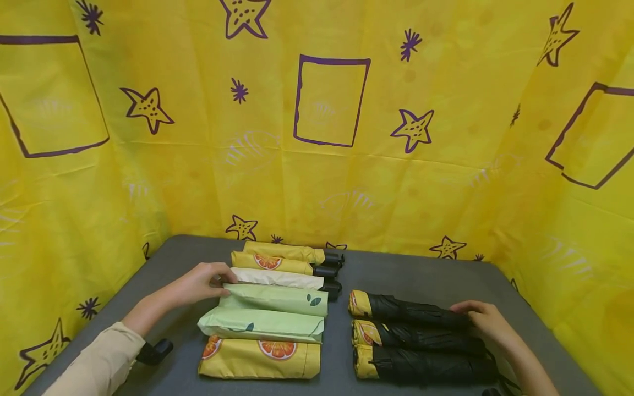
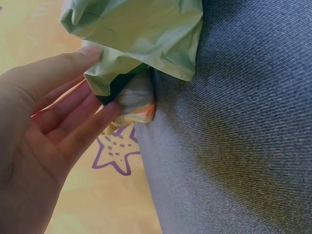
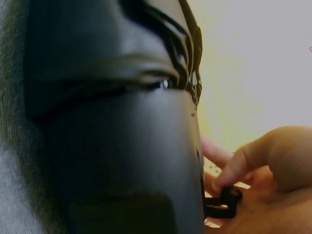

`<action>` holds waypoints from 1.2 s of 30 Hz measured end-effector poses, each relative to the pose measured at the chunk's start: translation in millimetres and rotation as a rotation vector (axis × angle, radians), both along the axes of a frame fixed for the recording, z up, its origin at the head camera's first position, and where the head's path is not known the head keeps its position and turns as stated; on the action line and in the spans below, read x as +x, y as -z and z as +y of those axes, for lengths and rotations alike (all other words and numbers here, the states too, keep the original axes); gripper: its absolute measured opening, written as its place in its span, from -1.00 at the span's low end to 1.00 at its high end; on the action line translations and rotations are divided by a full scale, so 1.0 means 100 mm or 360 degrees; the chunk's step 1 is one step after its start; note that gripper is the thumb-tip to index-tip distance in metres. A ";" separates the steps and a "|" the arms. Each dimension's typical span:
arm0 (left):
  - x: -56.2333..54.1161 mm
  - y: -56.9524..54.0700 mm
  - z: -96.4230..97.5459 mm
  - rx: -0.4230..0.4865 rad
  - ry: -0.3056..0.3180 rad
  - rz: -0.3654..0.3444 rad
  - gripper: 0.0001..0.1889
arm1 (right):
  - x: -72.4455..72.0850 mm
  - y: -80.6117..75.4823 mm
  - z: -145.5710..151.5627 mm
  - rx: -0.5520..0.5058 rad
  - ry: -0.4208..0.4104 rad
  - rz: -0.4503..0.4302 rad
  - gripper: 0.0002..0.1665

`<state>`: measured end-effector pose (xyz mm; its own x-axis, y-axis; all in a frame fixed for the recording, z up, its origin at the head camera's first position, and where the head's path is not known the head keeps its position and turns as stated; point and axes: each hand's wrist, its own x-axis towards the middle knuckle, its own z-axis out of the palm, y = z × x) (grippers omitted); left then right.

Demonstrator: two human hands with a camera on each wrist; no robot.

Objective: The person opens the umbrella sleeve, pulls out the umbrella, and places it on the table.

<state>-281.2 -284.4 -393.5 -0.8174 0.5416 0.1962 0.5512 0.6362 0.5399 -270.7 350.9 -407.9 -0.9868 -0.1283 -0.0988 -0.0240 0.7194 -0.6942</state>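
Observation:
My left hand (image 1: 205, 283) is at the left end of a light green umbrella sleeve (image 1: 277, 298) with a leaf print. In the left wrist view the thumb is on the sleeve's green edge (image 2: 105, 73), with the fingers round the other side, beside a pale fabric end. To the right, my right hand (image 1: 482, 319) holds the handle end of the rearmost black folded umbrella (image 1: 411, 309), which has a yellow orange-print tip. The right wrist view shows its dark side (image 3: 122, 136) close up, with thumb and fingers near a small black loop (image 3: 229, 202).
In front lie another green sleeve (image 1: 262, 324) and a yellow orange-slice sleeve (image 1: 260, 360). Behind are a white umbrella (image 1: 277, 278) and two yellow ones with black handles. Two more black umbrellas (image 1: 431, 338) lie nearer on the grey table (image 1: 342, 352). Yellow patterned cloth (image 1: 327, 181) surrounds it.

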 end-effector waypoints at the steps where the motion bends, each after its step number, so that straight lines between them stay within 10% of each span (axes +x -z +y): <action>1: 0.00 0.00 0.00 -0.0003 -0.0003 0.0001 -0.77 | 0.00 0.00 -0.01 -0.0009 -0.0017 -0.0001 -0.58; 11: -0.01 0.01 0.00 -0.0009 -0.0006 -0.0008 -0.78 | -0.05 0.03 -0.07 -0.0081 -0.0392 -0.0056 -0.40; 31: -0.03 0.03 -0.01 -0.0020 0.0001 0.0013 -0.78 | -0.08 -0.01 0.14 -0.0157 -0.0602 -0.0293 -0.47; 36: -0.03 0.01 0.00 -0.0010 -0.0023 0.0033 -0.77 | -0.07 -0.05 0.08 -0.0081 -0.0667 -0.0105 -0.57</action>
